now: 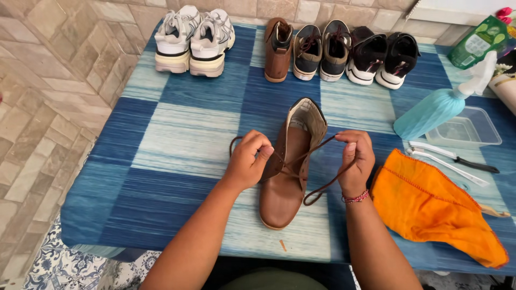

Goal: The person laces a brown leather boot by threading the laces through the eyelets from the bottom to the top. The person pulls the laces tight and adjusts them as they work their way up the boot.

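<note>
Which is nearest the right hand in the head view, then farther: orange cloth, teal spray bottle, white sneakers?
From the right hand:
1. Orange cloth, just to its right on the table.
2. Teal spray bottle, up and to the right.
3. White sneakers, far back left.

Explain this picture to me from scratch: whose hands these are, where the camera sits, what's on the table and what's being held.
The camera sits on a person's head and looks down, so both bare hands are that person's own. The left hand and the right hand each pinch an end of the brown lace of a brown leather boot, which stands on a blue checked cloth.

Along the far edge stand white sneakers, a second brown boot, grey shoes and black sneakers. To the right lie an orange cloth, a teal spray bottle, a clear plastic tub and two brushes.
</note>
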